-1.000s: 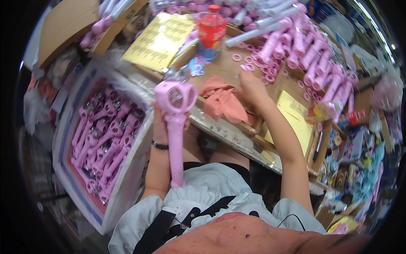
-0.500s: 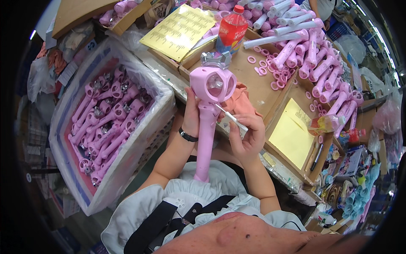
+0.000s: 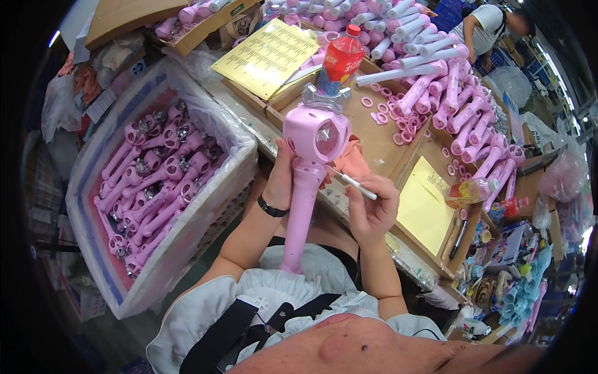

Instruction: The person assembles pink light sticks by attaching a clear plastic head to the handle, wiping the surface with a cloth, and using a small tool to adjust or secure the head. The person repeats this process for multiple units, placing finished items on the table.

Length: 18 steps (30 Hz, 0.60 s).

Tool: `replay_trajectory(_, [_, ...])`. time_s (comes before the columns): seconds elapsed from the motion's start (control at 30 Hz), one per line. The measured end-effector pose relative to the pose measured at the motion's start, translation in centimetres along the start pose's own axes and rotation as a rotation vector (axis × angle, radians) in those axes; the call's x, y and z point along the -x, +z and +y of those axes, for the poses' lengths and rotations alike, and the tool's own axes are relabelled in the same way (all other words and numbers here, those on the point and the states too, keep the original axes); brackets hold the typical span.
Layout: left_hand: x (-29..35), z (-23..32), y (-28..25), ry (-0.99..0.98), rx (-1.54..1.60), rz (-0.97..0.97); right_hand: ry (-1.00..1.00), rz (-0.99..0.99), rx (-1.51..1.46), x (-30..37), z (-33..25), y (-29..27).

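Observation:
A pink toy wand (image 3: 298,215) stands upright before my chest, its handle end against my shirt. It has a round, windowed head (image 3: 305,132) topped by a silver-grey crown (image 3: 325,98). My left hand (image 3: 279,182) is closed round its neck from the left, with most fingers hidden behind it. Pinched in my right hand (image 3: 377,209) is a slim white tool (image 3: 359,186) with a thin tip, like a fine brush or pick. That tip points at the neck just below the head; I cannot tell whether it touches. An orange cloth (image 3: 352,159) lies behind the wand.
On the left, a lined crate (image 3: 240,171) holds several crowned wands. Cardboard trays (image 3: 374,153) on the bench carry pink rings (image 3: 408,124), yellow sheets (image 3: 425,202), a red-labelled bottle (image 3: 341,61) and a pen (image 3: 458,237). Wand parts (image 3: 464,106) are piled behind. Another person (image 3: 483,31) is at far right.
The wand has turned slightly, so its head window faces more to the right. My right hand and the tool have shifted a little right and down. More of the other person shows.

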State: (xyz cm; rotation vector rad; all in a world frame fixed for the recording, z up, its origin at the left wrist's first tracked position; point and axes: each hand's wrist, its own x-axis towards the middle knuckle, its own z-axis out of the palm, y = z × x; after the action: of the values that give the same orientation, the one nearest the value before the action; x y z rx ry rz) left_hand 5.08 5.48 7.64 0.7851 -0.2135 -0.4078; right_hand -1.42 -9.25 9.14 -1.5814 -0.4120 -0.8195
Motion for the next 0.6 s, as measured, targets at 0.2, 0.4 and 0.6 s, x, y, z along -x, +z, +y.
replay_trajectory(0.2, [-0.06, 0.59, 0.21, 0.009, -0.021, -0.080, 0.053, 0.026, -0.026, 0.28, -0.04, 0.01])
replay_trajectory(0.4, [-0.29, 0.82, 0.40, 0.012, -0.058, -0.111, -0.041, 0.051, -0.067, 0.21, 0.02, -0.19])
replay_trajectory(0.6, [-0.19, 0.60, 0.36, -0.038, -0.069, -0.121, 0.040, -0.030, -0.001, 0.37, 0.55, -0.71])
